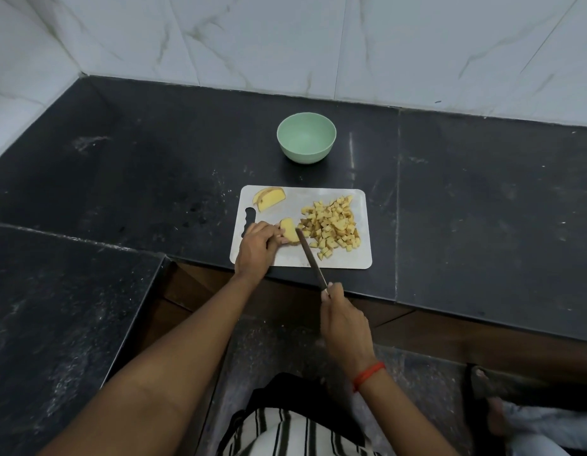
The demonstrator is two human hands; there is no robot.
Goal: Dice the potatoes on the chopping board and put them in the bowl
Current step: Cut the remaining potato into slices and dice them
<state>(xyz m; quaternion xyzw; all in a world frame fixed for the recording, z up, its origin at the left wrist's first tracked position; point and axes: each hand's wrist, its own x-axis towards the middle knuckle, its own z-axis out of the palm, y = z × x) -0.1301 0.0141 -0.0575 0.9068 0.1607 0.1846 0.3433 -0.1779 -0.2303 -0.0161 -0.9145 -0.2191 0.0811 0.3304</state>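
Your left hand (256,246) pins a pale yellow potato piece (289,234) with curled fingers near the middle of the white rectangular plastic chopping board (338,262), while your right hand (346,324) grips the handle of a long thin-bladed knife (310,255) whose tip touches that piece. A heap of small yellow potato dice (331,225) lies just beside it to the right, and two uncut potato slices (269,198) sit at the board's far left corner. The pale green round bowl (306,138) stands on the black stone tabletop (466,199) beyond the board.
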